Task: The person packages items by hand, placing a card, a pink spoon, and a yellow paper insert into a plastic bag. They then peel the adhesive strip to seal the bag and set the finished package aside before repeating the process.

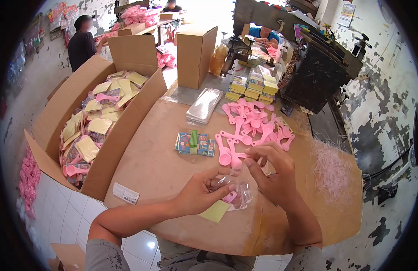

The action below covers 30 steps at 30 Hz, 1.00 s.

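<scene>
My left hand (206, 189) is closed on a clear plastic bag (242, 192). A pink measuring spoon (229, 197) shows at the bag, and a yellow card (215, 211) lies just under it. My right hand (273, 174) is over the bag's upper right side, thumb and fingers drawn together in a pinch. What its fingertips hold, if anything, I cannot make out. Just beyond them is a heap of pink spoons (254, 124). Left of the heap lies a banded stack of blue printed cards (195, 143).
A large open carton (127, 131) of packed bags stands at left. Clear bags (204, 105) lie in a pile at the table's back, near yellow-edged card stacks (252, 86). Pink-white shreds (331, 169) lie at right, below a dark machine (315, 67). Other people are in the background.
</scene>
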Motion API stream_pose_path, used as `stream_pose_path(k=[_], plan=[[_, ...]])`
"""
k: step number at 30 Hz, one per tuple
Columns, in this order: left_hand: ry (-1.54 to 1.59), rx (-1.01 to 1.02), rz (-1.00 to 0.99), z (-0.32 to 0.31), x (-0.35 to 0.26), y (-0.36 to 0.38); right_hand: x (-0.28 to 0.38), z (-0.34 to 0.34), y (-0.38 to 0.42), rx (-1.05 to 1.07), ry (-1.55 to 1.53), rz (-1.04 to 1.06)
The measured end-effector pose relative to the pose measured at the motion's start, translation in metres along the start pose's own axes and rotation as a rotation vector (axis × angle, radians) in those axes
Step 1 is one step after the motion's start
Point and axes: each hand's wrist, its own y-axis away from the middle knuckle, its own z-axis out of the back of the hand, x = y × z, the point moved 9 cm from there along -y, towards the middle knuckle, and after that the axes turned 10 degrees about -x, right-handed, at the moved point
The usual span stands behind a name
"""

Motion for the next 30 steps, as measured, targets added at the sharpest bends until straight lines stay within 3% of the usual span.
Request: stream_pose_path(k=[3, 6, 12, 15, 21, 24, 27, 30], plan=[[-0.031, -0.053, -0.039, 0.005, 0.001, 0.000, 0.020, -0.007, 0.005, 0.037, 0.146, 0.278], [-0.149, -0.059, -0.051, 0.009, 0.004, 0.001, 0.027, -0.020, 0.014, 0.083, 0.260, 0.358], [-0.126, -0.050, -0.090, 0.002, -0.001, 0.005, 0.018, -0.024, 0.020, -0.027, 0.316, 0.341], [-0.135, -0.058, -0.097, 0.006, 0.005, 0.003, 0.025, -0.028, 0.019, 0.104, 0.356, 0.378], [-0.368, -0.070, -0.182, 0.009, 0.004, 0.002, 0.033, -0.035, 0.026, 0.076, 0.442, 0.511], [-0.460, -0.054, -0.189, 0.005, 0.004, 0.004, 0.034, -0.045, 0.034, 0.151, 0.634, 0.598], [-0.539, -0.027, -0.193, 0.001, 0.005, 0.006, 0.019, -0.057, 0.040, 0.256, 0.687, 0.500], [-0.633, -0.029, -0.237, 0.001, -0.001, 0.001, 0.005, -0.047, 0.028, 0.147, 0.567, 0.372]])
